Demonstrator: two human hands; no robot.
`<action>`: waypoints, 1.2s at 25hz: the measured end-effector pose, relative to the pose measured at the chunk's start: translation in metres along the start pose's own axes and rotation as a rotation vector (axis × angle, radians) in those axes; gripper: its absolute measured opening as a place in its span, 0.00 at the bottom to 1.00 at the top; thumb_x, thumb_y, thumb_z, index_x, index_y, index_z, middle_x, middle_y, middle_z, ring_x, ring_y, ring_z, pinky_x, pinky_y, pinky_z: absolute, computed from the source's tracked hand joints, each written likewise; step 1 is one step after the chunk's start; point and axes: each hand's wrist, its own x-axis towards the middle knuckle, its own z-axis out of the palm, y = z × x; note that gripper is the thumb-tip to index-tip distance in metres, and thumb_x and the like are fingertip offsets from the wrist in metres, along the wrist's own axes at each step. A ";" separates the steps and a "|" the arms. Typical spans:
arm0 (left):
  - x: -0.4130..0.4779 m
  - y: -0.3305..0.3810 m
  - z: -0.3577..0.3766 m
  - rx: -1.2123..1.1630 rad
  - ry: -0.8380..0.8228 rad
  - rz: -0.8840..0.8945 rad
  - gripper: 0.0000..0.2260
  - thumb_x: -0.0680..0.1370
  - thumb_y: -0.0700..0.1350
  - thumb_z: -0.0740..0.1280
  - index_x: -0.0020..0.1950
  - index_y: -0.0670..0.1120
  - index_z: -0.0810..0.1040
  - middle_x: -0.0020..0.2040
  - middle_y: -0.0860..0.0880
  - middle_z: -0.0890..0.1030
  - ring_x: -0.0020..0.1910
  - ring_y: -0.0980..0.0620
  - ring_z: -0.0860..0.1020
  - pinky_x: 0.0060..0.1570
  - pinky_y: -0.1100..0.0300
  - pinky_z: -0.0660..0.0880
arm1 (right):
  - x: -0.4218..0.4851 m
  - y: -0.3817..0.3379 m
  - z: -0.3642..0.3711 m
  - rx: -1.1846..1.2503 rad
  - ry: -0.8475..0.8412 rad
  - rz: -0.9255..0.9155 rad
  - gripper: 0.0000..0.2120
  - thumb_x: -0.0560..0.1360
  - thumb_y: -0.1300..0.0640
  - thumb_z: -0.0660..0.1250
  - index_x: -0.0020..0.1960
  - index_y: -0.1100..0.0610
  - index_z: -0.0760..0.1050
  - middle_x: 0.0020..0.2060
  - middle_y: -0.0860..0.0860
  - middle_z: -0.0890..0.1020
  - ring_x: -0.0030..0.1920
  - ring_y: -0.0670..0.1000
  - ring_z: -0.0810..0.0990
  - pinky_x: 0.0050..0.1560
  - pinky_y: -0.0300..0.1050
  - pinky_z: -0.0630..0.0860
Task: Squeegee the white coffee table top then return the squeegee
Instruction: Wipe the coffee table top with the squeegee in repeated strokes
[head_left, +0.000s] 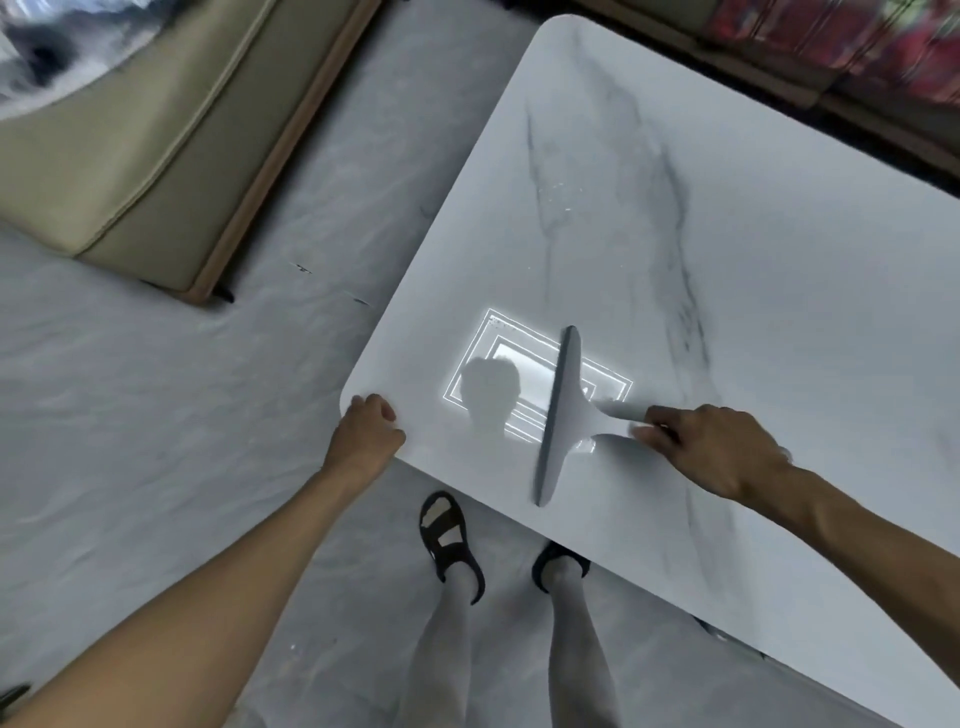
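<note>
The white marble-veined coffee table (753, 249) fills the right of the head view. A grey squeegee (563, 410) lies with its long blade flat on the top near the table's near-left corner, over a bright ceiling-light reflection. My right hand (711, 447) grips the squeegee's handle from the right. My left hand (366, 431) is curled over the table's near-left corner edge, holding it. Small water droplets (558, 195) glint farther up the top.
A beige sofa cushion with a wooden frame (156, 140) stands at the upper left. Pale marble floor (156, 415) lies left of and below the table. My feet in black sandals (452, 540) stand at the near edge. Dark furniture with red fabric (857, 47) borders the far right.
</note>
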 end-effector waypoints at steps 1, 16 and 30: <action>-0.003 -0.003 -0.002 -0.067 0.067 -0.020 0.07 0.74 0.40 0.65 0.51 0.45 0.73 0.54 0.45 0.77 0.46 0.48 0.74 0.43 0.59 0.69 | 0.005 -0.013 0.001 0.008 0.015 -0.049 0.18 0.76 0.31 0.43 0.59 0.34 0.63 0.33 0.45 0.77 0.39 0.55 0.79 0.38 0.46 0.67; 0.004 -0.018 -0.012 -0.168 0.150 -0.020 0.12 0.76 0.39 0.66 0.58 0.43 0.71 0.59 0.44 0.75 0.49 0.50 0.73 0.47 0.58 0.69 | 0.100 -0.129 0.036 -0.017 0.010 -0.288 0.22 0.79 0.35 0.47 0.60 0.42 0.73 0.51 0.53 0.83 0.52 0.59 0.80 0.44 0.47 0.67; 0.015 0.001 -0.054 -0.249 0.217 0.034 0.01 0.78 0.40 0.65 0.49 0.44 0.75 0.46 0.47 0.80 0.45 0.45 0.79 0.45 0.53 0.78 | 0.070 -0.083 -0.034 -0.021 0.003 -0.138 0.23 0.76 0.30 0.47 0.57 0.37 0.73 0.40 0.47 0.81 0.46 0.55 0.80 0.44 0.48 0.72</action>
